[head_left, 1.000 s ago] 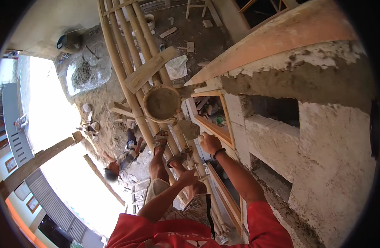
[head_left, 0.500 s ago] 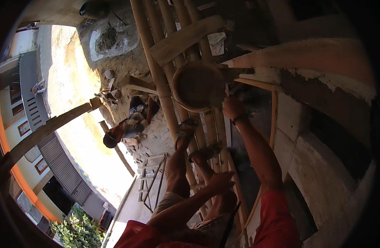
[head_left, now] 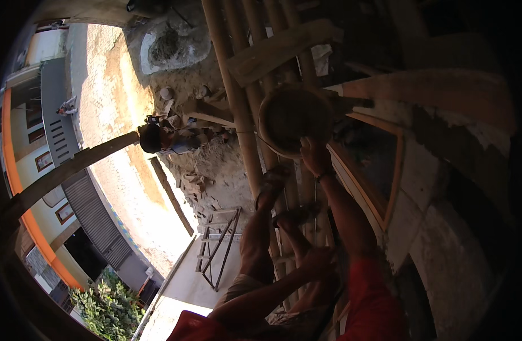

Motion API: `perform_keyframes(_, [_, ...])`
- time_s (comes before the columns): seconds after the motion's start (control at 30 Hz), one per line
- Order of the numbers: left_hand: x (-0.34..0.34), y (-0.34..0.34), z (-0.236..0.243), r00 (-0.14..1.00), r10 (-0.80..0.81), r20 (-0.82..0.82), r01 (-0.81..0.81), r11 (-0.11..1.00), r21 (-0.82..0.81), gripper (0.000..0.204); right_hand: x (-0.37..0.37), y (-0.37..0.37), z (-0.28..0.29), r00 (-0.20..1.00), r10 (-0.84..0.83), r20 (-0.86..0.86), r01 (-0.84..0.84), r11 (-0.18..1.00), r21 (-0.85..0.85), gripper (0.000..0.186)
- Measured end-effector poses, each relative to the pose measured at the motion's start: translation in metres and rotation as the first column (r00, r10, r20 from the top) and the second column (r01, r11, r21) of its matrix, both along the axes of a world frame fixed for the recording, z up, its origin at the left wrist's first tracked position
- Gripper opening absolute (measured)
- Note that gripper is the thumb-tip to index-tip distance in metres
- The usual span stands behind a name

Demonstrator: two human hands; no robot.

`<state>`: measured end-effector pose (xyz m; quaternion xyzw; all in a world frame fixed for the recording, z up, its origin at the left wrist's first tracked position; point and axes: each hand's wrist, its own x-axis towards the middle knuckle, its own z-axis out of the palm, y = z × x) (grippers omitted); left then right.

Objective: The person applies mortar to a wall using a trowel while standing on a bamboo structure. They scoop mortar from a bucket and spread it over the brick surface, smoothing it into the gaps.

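A round tub (head_left: pixel 265 126) with a pale rim and a dark inside rests on the bamboo poles (head_left: pixel 248 162) ahead of me. My right hand (head_left: pixel 315 158) is closed at the tub's near right rim, its fingertips over the edge. Shadow hides whether it grips the rim or a tool. My left hand (head_left: pixel 319 261) lies over my right knee with its fingers curled. The dark keeps me from seeing anything in it. Both my sandalled feet (head_left: pixel 274 179) stand on the poles, just short of the tub.
A plank (head_left: pixel 281 51) lies across the poles beyond the tub. On the right are an orange-brown wooden frame (head_left: pixel 392 193) and a masonry wall (head_left: pixel 411 176). Below left, another person (head_left: pixel 178 142) works by rubble, near a metal stand (head_left: pixel 218 247). A grey mortar heap (head_left: pixel 165 46) lies farther off.
My right hand has moved from the tub's right side to its near rim. My view has shifted, moving the scene rightward. The other person has changed posture, the head now farther up the picture.
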<state>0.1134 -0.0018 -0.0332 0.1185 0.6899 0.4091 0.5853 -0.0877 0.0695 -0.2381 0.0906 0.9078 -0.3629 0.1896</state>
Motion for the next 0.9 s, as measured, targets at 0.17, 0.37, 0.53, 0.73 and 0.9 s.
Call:
perform_keyframes(0.17, [-0.009, 0.007, 0.005, 0.999, -0.02, -0.036, 0.02, 1.0, 0.009, 0.059, 0.025, 0.038, -0.002, 0.995, 0.081, 0.052, -0.083, 0.996, 0.022, 0.048])
perform_keyframes(0.37, [-0.006, -0.004, 0.0, 0.995, 0.053, -0.088, -0.045, 0.996, 0.081, 0.055, 0.036, 0.063, 0.076, 0.994, 0.085, -0.072, -0.08, 0.995, 0.064, 0.047])
perform_keyframes(0.53, [0.03, -0.028, -0.033, 0.99, 0.083, -0.115, -0.073, 0.994, 0.086, 0.051, 0.075, 0.092, 0.228, 0.985, -0.017, -0.17, 0.006, 0.998, -0.07, 0.046])
perform_keyframes(0.73, [0.024, 0.006, -0.003, 0.953, 0.304, -0.016, -0.279, 0.895, 0.349, 0.046, 0.09, 0.194, 0.546, 0.999, -0.036, 0.012, 0.034, 0.993, 0.111, 0.048])
perform_keyframes(0.9, [-0.073, 0.026, 0.163, 0.993, -0.026, -0.112, 0.045, 0.983, 0.176, 0.055, 0.109, 0.245, 0.755, 0.988, -0.065, -0.142, 0.104, 0.951, 0.291, 0.057])
